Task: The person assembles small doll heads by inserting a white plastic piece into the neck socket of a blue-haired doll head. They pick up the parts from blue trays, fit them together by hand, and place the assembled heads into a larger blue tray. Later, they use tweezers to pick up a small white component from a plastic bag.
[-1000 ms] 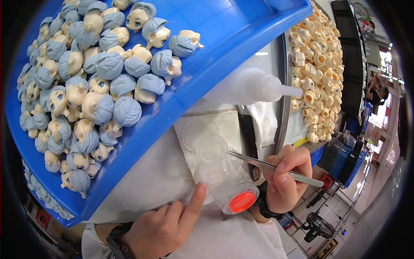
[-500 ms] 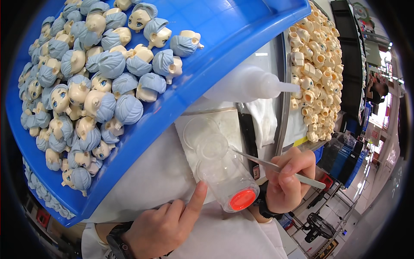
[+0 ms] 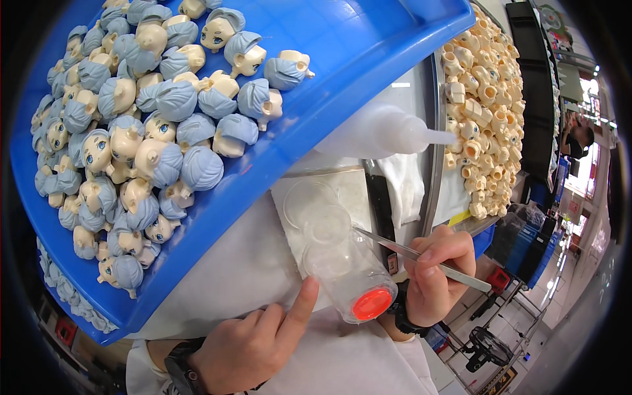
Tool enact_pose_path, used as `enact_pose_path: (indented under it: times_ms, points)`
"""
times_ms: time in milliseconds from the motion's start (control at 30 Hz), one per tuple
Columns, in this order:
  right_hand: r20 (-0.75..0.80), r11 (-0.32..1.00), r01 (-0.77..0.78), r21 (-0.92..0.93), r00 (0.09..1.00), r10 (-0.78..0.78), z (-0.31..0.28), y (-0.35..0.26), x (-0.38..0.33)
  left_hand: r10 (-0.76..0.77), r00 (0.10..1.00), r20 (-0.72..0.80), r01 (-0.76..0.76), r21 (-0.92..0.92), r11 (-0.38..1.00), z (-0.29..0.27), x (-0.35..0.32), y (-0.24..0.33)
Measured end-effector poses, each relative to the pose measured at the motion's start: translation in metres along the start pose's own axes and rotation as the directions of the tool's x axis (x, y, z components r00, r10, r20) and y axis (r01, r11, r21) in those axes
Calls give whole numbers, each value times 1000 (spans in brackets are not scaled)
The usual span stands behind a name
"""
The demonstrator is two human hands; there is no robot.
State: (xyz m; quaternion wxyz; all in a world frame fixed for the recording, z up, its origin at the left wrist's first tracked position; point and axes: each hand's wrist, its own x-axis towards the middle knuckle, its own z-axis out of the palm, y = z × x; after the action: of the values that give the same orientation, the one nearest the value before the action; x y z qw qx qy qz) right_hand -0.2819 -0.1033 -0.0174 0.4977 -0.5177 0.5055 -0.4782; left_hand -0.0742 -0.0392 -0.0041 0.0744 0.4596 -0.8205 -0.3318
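Observation:
My right hand (image 3: pixel 436 273) is closed around slim metal tweezers (image 3: pixel 454 275). Their tip meets or lies just beside a clear plastic container (image 3: pixel 339 263) with a bright red round end (image 3: pixel 372 304). Rounded clear shapes overlap at its far end; I cannot tell whether they are separate pieces. On the near left, my left hand (image 3: pixel 260 345) stretches out its index finger, the fingertip at the container's left edge. Its other fingers curl loosely and hold nothing visible. Beneath the container's far part is a pale square plate (image 3: pixel 355 187).
A blue tray (image 3: pixel 316 92) heaped with doll heads with light-blue hair (image 3: pixel 181 161) fills the left. A metal tray (image 3: pixel 431 158) of cream-coloured doll parts (image 3: pixel 484 118) stands at the far right. Between them are a white nozzle bottle (image 3: pixel 388 135), a white cloth (image 3: pixel 405 191) and a dark bar (image 3: pixel 378 204).
My right hand and the tweezers have shifted slightly, the handle end moving a little left and down. My left hand stays almost where it was. The view has moved slightly.

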Motion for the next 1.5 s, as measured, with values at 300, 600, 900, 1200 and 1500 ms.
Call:
enact_pose_path:
  times_ms: [300,600,900,1200,1500]
  points:
    - [-98,976,-2,216,995,23,4,-7,-1,-97,994,42,104,-209,972,-1,2,8]
    - [7,1000,-20,4,1000,20,0,-1,0,-131,991,5,129,-209,969,-1,1,10]
    - [-38,993,43,108,999,-40,2,-4,0,-20,1000,-12,19,-66,998,8,-2,1]
    - [-52,998,-51,33,997,53,1,-6,-1,-27,1000,-15,25,-103,994,13,-5,1]
    - [-65,998,-23,59,998,26,8,-6,-2,-67,997,-34,62,-134,989,9,-2,4]
